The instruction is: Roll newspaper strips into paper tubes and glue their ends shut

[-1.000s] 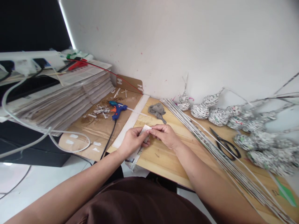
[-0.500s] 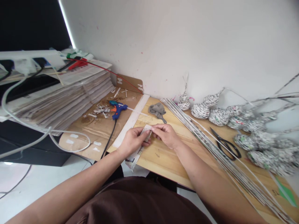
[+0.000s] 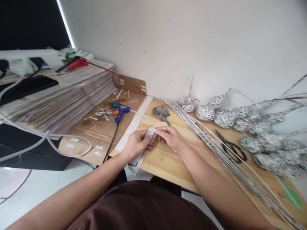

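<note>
A narrow strip of newspaper (image 3: pixel 150 131) slants between my hands over the wooden tabletop (image 3: pixel 165 163). My left hand (image 3: pixel 137 143) is closed on it, thumb on top, and its lower end hangs past the table's front edge below that hand. At the strip's upper end, my right hand (image 3: pixel 169 137) pinches the corner between thumb and fingers. Just beyond the hands lies a crumpled grey cloth or glove (image 3: pixel 160 113). The undersides of both hands' fingers are partly hidden.
A blue glue gun (image 3: pixel 122 113) rests on cardboard (image 3: pixel 100 137) at left, near paper scraps and stacked newspapers (image 3: pixel 79 99). At right lie long rolled paper sticks (image 3: pixel 206 139), black scissors (image 3: pixel 231 150) and several woven paper gourd shapes (image 3: pixel 224 118) along the wall.
The hands stay almost in place on the strip. Slightly more of its upper end shows between them, and the right fingers have shifted a little to the right. The view has tilted slightly.
</note>
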